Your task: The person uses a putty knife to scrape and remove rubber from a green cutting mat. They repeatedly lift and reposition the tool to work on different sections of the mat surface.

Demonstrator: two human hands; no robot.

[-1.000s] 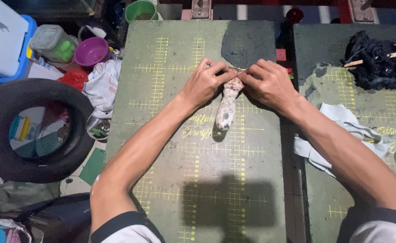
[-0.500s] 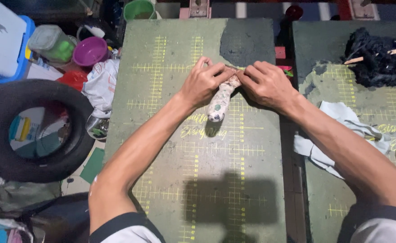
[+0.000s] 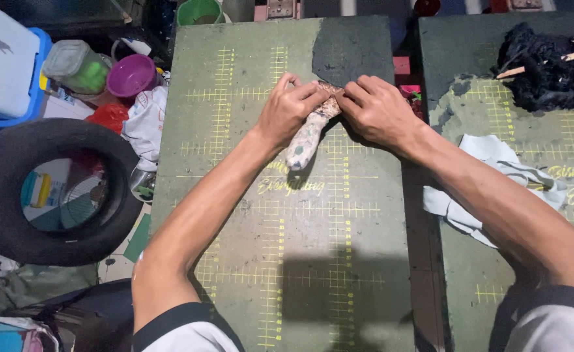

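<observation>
Centrally, left hand (image 3: pixel 290 107), right hand (image 3: pixel 378 111), both pinching pale patterned cloth roll (image 3: pixel 306 138), green mat (image 3: pixel 287 248)

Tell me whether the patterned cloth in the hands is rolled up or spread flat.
Rolled up: the patterned cloth forms a narrow tube, pinched at its top by left hand and right hand.

The patterned cloth roll (image 3: pixel 308 135) has swung leftward — its free end now nearer the left hand (image 3: pixel 287 111).

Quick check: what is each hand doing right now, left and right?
Left hand: fingers closed on the upper end of the small patterned cloth roll.
Right hand: fingers pinching the same roll's top end.
</observation>
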